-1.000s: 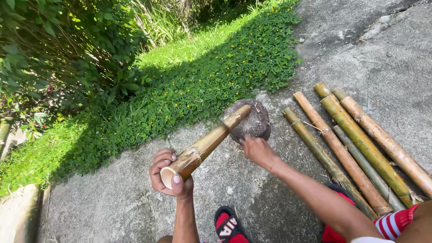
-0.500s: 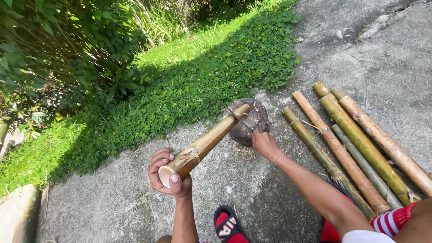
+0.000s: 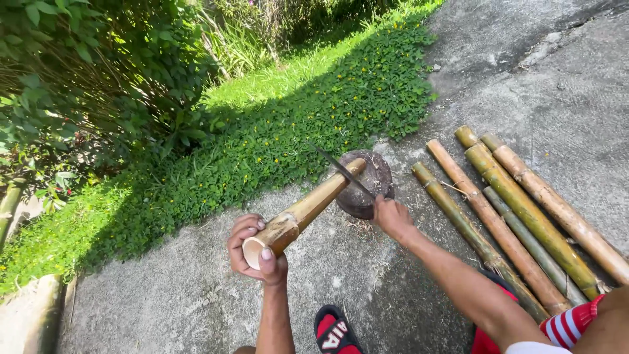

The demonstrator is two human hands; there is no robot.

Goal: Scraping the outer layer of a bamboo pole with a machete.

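A concrete ground [image 3: 537, 85] runs beside a strip of green ground cover [image 3: 275, 137] and bushes. On it, at the right, lies a row of bamboo poles [image 3: 517, 196], their near ends cut off by the person's leg and red-striped shorts. A shorter bamboo piece [image 3: 308, 206] slants from the left hand [image 3: 255, 252] up to a round dark stone block [image 3: 367, 183], its far end resting on the block. The left hand is wrapped tightly around the near cut end, thumb over the rim. The right hand [image 3: 393, 216] is closed around the handle of a knife [image 3: 344, 172]; the handle itself is hidden in the fist. The thin blade lies across the bamboo's far end, whether touching or just above it cannot be told. A red and black sandal [image 3: 334, 331] shows at the bottom edge, partly cut off
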